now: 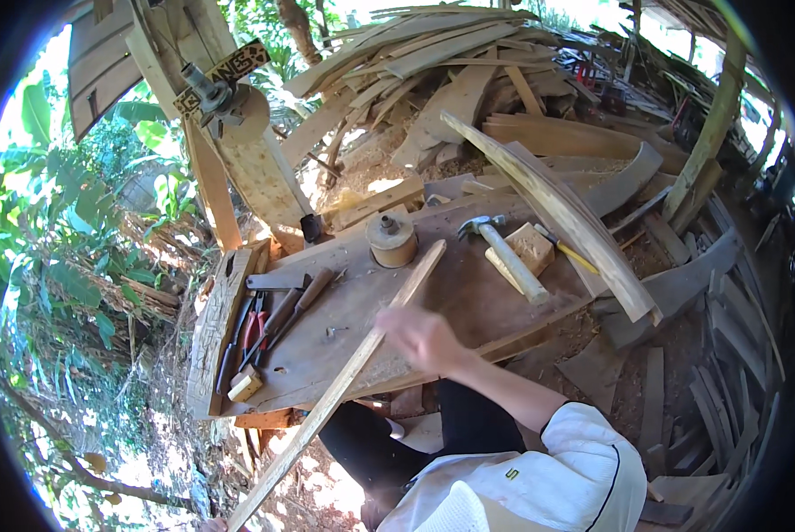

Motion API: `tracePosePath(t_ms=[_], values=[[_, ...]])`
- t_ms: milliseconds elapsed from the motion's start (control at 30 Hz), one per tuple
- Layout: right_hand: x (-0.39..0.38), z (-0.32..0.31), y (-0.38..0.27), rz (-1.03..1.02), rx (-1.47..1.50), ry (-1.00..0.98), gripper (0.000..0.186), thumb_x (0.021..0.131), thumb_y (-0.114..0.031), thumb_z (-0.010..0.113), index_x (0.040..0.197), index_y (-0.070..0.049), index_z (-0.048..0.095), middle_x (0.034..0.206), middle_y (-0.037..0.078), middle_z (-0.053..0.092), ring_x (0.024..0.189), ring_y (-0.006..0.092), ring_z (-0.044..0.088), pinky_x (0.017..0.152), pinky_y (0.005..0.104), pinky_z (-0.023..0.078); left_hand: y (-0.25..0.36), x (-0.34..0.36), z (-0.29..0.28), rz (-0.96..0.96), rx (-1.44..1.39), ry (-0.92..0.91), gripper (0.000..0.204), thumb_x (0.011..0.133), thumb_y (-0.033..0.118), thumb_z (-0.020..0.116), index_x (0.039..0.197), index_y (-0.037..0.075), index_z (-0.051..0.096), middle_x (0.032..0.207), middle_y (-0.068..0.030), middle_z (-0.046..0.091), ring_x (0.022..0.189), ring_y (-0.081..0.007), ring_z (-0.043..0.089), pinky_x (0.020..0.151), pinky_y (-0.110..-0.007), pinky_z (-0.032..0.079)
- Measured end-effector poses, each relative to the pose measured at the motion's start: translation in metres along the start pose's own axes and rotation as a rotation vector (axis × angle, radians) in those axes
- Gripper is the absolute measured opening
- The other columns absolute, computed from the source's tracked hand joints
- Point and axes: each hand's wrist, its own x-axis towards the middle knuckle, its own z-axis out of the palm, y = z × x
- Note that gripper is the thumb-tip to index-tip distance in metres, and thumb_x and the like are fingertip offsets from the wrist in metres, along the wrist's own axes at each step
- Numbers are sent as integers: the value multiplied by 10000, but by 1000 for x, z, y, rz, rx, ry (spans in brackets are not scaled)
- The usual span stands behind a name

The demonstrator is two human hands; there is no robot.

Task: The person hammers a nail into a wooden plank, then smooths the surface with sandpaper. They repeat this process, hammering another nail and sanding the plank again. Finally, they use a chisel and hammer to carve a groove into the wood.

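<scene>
1. A long, pale wooden strip (344,381) is running slantwise, its upper end lying over a wooden workbench (468,300) and its lower end reaching the bottom edge of the view.
2. The right hand (424,339) is touching the strip over the bench's near half; it is blurring, so I cannot tell whether the fingers are grasping the wood or only resting against it.
3. The left hand (214,525) is barely showing at the bottom edge, beside the strip's lower end; I cannot tell how its fingers are set.
4. On the bench's left part, 1 pair of red-handled pliers (254,326) is lying beside 2 tools with brown handles (316,288), and a small wood block (245,383) is sitting near the corner.
5. Near the far edge, a round tan container (391,241) with a dark knob is standing just beside the strip's upper end.
6. To the right, a claw hammer (514,262) is lying against a wooden block (534,246), with a thin yellow tool (575,255) resting near.
7. Long planks (557,213) are slanting past the bench's right end, and a heap of curved boards (451,53) is rising behind.
8. Green plants (61,257) are filling the left side.
</scene>
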Motion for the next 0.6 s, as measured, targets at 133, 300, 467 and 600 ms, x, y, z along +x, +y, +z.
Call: tracePosePath(t_ms=[133, 300, 467, 600], values=[[5, 8, 12, 196, -210, 181, 194, 972, -126, 682, 1124, -19, 740, 1136, 176, 753, 1081, 361, 723, 899, 445, 603, -4, -1, -9, -26, 0, 25, 650, 866, 650, 710, 1139, 66, 622, 821, 1, 550, 724, -132, 568, 687, -266, 477], [-3, 19, -8, -114, 9, -23, 208, 949, -149, 704, 1116, -26, 720, 1154, 126, 755, 1111, 331, 715, 967, 442, 584, -3, -3, -23, -54, -9, 50, 647, 870, 662, 711, 1138, 78, 634, 821, 9, 555, 733, -130, 572, 695, -264, 477], [10, 25, -4, 82, -204, 34, 233, 932, -120, 698, 1126, 8, 710, 1176, 188, 711, 1077, 377, 695, 910, 434, 602, -7, -27, -35, -158, -107, 57, 644, 874, 674, 712, 1137, 90, 646, 822, 17, 560, 743, -127, 576, 704, -261, 478], [-29, 82, -97, 2, 130, -264, 317, 929, -104, 673, 1216, 30, 663, 1221, 198, 687, 1192, 354, 655, 1060, 435, 519, -2, -81, -13, -418, -130, 93, 698, 888, 696, 675, 1219, 83, 633, 928, -12, 604, 820, -160, 611, 763, -287, 509]])
